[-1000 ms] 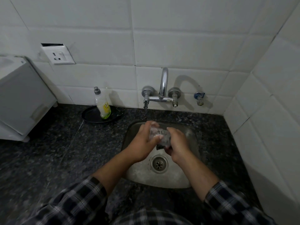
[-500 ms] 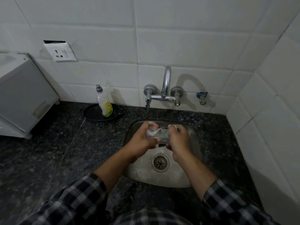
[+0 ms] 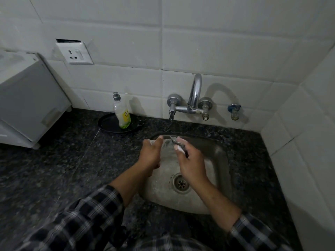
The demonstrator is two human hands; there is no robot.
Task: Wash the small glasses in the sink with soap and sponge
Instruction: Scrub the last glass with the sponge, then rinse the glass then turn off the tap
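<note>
The corner is formed by two walls clad in large white tiles (image 3: 217, 42), dimly lit. A white socket plate (image 3: 75, 54) is set into the back wall, and a chrome tap (image 3: 194, 95) and a small valve (image 3: 234, 111) are mounted lower down. The bench (image 3: 54, 169) is topped with dark speckled stone; a white box (image 3: 27, 105) is placed at its left end.

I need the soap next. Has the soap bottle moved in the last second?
No. The soap bottle stands on the black tray, left of the tap, just as before.
</note>
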